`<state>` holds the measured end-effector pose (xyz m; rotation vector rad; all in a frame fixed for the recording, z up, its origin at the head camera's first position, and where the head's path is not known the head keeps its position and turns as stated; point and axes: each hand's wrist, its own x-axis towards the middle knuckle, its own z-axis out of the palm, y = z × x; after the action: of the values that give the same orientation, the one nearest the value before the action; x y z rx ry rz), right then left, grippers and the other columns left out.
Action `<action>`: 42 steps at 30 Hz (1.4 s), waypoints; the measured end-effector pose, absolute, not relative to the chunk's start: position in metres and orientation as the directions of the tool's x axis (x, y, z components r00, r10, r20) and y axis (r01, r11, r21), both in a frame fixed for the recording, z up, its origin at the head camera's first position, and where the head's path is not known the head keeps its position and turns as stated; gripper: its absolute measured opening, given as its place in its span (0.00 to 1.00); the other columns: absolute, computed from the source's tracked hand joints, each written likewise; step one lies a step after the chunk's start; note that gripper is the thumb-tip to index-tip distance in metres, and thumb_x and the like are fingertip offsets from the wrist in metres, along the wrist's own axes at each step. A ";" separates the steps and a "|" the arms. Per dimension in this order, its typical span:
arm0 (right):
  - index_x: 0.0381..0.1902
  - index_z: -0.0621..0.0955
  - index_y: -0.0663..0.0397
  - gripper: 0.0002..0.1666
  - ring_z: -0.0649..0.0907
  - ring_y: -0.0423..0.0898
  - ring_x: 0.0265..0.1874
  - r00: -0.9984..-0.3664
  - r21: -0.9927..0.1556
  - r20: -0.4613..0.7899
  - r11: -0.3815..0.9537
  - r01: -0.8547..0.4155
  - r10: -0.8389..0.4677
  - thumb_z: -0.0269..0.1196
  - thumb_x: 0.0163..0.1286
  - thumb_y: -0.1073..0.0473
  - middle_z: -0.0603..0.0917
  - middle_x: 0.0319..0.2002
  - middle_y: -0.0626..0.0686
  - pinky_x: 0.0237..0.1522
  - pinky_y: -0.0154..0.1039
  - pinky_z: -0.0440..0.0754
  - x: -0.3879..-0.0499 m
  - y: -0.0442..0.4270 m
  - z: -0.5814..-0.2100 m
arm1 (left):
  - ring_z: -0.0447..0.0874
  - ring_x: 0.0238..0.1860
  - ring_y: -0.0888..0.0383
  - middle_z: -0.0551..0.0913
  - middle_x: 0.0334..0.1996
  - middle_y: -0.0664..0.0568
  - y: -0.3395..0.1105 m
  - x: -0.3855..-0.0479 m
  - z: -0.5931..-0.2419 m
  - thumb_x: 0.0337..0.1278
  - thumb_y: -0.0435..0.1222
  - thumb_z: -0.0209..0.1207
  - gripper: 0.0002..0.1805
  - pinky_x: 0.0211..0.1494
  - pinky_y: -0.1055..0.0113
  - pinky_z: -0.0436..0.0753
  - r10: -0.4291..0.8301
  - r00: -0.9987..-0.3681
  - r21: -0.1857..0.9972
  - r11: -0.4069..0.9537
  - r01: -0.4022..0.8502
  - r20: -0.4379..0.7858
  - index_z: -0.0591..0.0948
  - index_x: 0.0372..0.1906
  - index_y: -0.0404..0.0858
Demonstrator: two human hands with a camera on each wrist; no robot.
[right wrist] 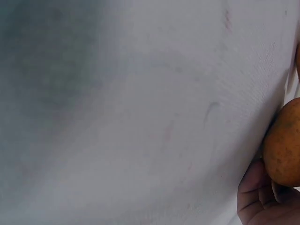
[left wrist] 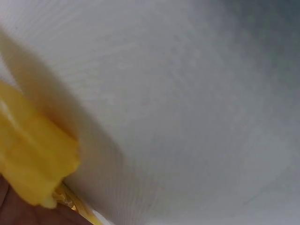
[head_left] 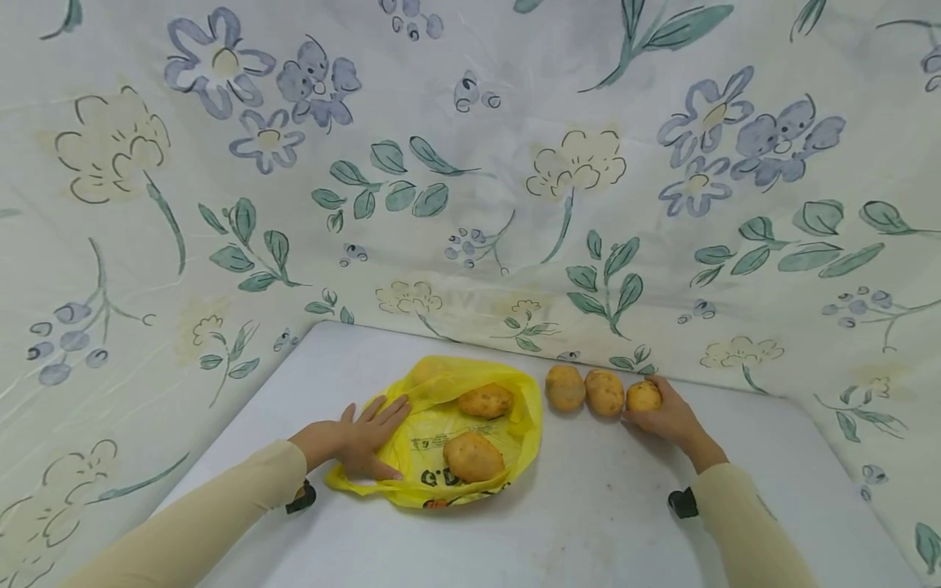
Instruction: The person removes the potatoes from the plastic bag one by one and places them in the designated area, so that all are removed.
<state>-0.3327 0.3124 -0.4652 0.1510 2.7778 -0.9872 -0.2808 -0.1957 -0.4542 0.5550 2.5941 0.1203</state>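
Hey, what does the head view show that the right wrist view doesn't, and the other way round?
Only the head view shows the left hand, fingers spread on the yellow bag, and two potatoes in the bag's opening. Only the right wrist view shows a blurred dark patch at upper left; I can't tell what it is. Both show the right hand holding a potato, and the white tabletop.

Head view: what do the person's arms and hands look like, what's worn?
Long beige fabric left sleeve, small black device near its cuff. Matching beige right sleeve with a thin dark mark, second black device near that cuff. Left hand and right hand: no gloves.
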 end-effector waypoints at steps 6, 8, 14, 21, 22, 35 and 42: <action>0.77 0.48 0.59 0.62 0.72 0.68 0.59 -0.979 -0.629 -0.203 0.766 0.131 0.001 0.70 0.58 0.42 0.65 0.66 0.74 0.59 0.66 0.72 -0.332 0.313 -0.466 | 0.33 0.79 0.36 0.37 0.81 0.44 -0.195 -0.279 -0.454 0.48 0.70 0.60 0.66 0.71 0.25 0.38 0.407 -0.802 0.186 0.914 0.361 -0.437 0.41 0.79 0.39; 0.77 0.47 0.59 0.63 0.72 0.68 0.59 -0.979 -0.636 -0.203 0.761 0.126 -0.008 0.70 0.57 0.43 0.65 0.66 0.74 0.59 0.66 0.72 -0.333 0.314 -0.467 | 0.33 0.79 0.36 0.37 0.81 0.44 -0.195 -0.280 -0.454 0.48 0.70 0.60 0.66 0.70 0.25 0.38 0.408 -0.802 0.185 0.913 0.364 -0.436 0.41 0.79 0.39; 0.78 0.44 0.58 0.68 0.67 0.69 0.65 -0.976 -0.649 -0.219 0.747 0.145 -0.001 0.72 0.56 0.41 0.60 0.70 0.72 0.65 0.68 0.66 -0.333 0.316 -0.469 | 0.33 0.79 0.37 0.37 0.81 0.44 -0.195 -0.280 -0.453 0.49 0.70 0.59 0.65 0.71 0.26 0.38 0.408 -0.802 0.176 0.913 0.369 -0.436 0.40 0.79 0.39; 0.78 0.40 0.60 0.71 0.64 0.71 0.66 -0.966 -0.670 -0.257 0.724 0.163 -0.021 0.73 0.56 0.41 0.57 0.71 0.74 0.67 0.69 0.63 -0.334 0.317 -0.466 | 0.32 0.79 0.37 0.36 0.81 0.45 -0.196 -0.279 -0.452 0.49 0.70 0.60 0.65 0.71 0.26 0.38 0.405 -0.802 0.187 0.914 0.359 -0.438 0.40 0.80 0.39; 0.78 0.40 0.60 0.71 0.64 0.70 0.66 -0.965 -0.671 -0.262 0.723 0.166 -0.022 0.73 0.56 0.40 0.57 0.71 0.74 0.67 0.69 0.62 -0.334 0.317 -0.466 | 0.32 0.79 0.37 0.36 0.81 0.45 -0.196 -0.279 -0.452 0.49 0.70 0.60 0.65 0.71 0.26 0.38 0.405 -0.802 0.189 0.914 0.358 -0.439 0.40 0.80 0.40; 0.76 0.42 0.66 0.70 0.66 0.69 0.65 -0.957 -0.667 -0.291 0.719 0.196 -0.009 0.72 0.56 0.39 0.60 0.69 0.73 0.68 0.67 0.63 -0.333 0.318 -0.465 | 0.32 0.80 0.38 0.35 0.81 0.45 -0.194 -0.277 -0.449 0.50 0.69 0.60 0.65 0.72 0.27 0.37 0.398 -0.802 0.176 0.917 0.357 -0.447 0.40 0.80 0.40; 0.75 0.43 0.68 0.70 0.66 0.70 0.65 -0.956 -0.656 -0.294 0.725 0.211 0.012 0.71 0.57 0.38 0.60 0.68 0.74 0.67 0.67 0.64 -0.331 0.314 -0.464 | 0.33 0.79 0.37 0.36 0.81 0.45 -0.194 -0.276 -0.447 0.50 0.69 0.60 0.64 0.71 0.26 0.38 0.404 -0.801 0.189 0.915 0.358 -0.442 0.41 0.80 0.39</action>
<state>-0.3315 0.3144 -0.4641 0.1764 2.6600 -1.0598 -0.2758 -0.1942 -0.4475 0.5493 2.5890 0.1306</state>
